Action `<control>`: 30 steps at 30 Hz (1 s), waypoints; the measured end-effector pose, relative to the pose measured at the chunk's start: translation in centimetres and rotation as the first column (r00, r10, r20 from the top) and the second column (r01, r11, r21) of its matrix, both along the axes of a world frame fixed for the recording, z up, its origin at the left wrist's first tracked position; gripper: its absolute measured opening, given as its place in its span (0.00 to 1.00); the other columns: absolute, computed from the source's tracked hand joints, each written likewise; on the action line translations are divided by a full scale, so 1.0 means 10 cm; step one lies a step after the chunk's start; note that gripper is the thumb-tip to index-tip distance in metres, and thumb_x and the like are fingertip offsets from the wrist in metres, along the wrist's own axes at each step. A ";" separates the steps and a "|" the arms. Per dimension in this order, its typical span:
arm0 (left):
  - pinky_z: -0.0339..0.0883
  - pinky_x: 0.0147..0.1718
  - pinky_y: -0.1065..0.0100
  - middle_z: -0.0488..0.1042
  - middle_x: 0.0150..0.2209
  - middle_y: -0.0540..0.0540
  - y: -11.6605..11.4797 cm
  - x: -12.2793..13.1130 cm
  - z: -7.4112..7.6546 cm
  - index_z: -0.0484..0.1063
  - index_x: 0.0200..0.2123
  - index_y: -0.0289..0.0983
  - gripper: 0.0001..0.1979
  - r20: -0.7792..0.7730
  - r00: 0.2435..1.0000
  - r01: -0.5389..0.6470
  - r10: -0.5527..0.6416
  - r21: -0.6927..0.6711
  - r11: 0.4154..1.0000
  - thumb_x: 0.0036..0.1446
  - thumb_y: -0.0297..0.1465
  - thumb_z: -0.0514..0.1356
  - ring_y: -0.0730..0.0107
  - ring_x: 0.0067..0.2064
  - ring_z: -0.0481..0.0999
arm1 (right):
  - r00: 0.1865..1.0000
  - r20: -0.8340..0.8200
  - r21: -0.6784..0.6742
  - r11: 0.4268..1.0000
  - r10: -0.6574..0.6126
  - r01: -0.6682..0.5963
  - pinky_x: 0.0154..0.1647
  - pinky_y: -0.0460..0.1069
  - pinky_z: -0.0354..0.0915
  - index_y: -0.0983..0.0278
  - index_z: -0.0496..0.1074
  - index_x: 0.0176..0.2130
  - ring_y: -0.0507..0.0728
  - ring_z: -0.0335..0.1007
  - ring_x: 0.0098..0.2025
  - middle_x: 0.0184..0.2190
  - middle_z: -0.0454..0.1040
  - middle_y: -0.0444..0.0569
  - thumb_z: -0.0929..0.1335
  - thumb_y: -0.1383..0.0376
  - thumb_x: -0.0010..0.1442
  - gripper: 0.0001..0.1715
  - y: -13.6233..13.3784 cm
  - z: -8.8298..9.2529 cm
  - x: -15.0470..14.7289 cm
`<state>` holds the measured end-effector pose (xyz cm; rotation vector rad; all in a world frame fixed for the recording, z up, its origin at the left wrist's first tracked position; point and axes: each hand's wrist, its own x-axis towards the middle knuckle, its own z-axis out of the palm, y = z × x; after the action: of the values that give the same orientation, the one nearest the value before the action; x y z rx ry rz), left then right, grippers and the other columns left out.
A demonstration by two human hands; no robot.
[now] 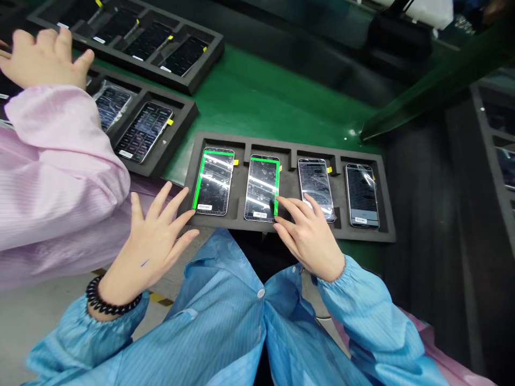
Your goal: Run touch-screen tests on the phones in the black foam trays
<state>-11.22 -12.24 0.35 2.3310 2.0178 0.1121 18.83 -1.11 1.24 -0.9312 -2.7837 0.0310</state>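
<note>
A dark foam tray [289, 143] with several phones lies in front of me. The leftmost phone [215, 182] shows green bars along its top and left side. Beside it, a second phone [261, 185] has green along its top and right edge. My right hand [308, 236] has a fingertip at that green right edge, its fingers stretched and holding nothing. A third phone [316, 182], partly behind my fingers, and the rightmost phone [362, 193] show rows of text. My left hand [151, 244] is spread open, one fingertip by the leftmost phone's lower left corner.
At the left, a co-worker's hand [44, 56] in a pink sleeve [60, 177] reaches over another phone tray [181, 128]. Behind it lies a further tray [193, 80] of phones. The bench top [257, 91] is green. A green post [434, 80] slants at the right.
</note>
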 end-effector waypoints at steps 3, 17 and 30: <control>0.37 0.66 0.22 0.61 0.69 0.33 0.04 -0.03 0.03 0.77 0.50 0.35 0.30 -0.010 1.000 0.018 -0.018 0.010 1.000 0.73 0.44 0.39 0.38 0.74 0.50 | 1.000 -0.014 -0.034 0.999 0.010 -0.011 0.64 0.66 0.64 0.64 0.82 0.34 0.63 0.73 0.55 0.57 0.77 0.55 0.60 0.62 0.74 0.26 0.03 0.02 -0.01; 0.36 0.70 0.29 0.59 0.71 0.42 0.47 -0.14 0.07 0.71 0.57 0.44 0.25 0.160 0.985 -0.067 0.058 0.052 0.996 0.72 0.43 0.40 0.45 0.75 0.47 | 0.995 -0.085 -0.038 0.998 -0.043 0.040 0.64 0.65 0.62 0.64 0.81 0.44 0.66 0.67 0.59 0.61 0.72 0.58 0.60 0.61 0.73 0.21 0.56 0.06 -0.15; 0.32 0.67 0.25 0.48 0.74 0.34 1.41 0.10 -0.19 0.64 0.67 0.39 0.30 0.096 0.995 0.010 -0.008 -0.024 1.000 0.73 0.45 0.38 0.44 0.76 0.40 | 0.996 0.049 -0.059 0.995 -0.074 0.077 0.69 0.66 0.53 0.63 0.75 0.57 0.67 0.60 0.67 0.70 0.61 0.60 0.60 0.61 0.73 0.22 0.97 -0.14 -0.65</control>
<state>-10.25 1.82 -1.60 2.2739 1.9528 0.1935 12.28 8.62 -0.13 -1.0651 -2.8018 0.0838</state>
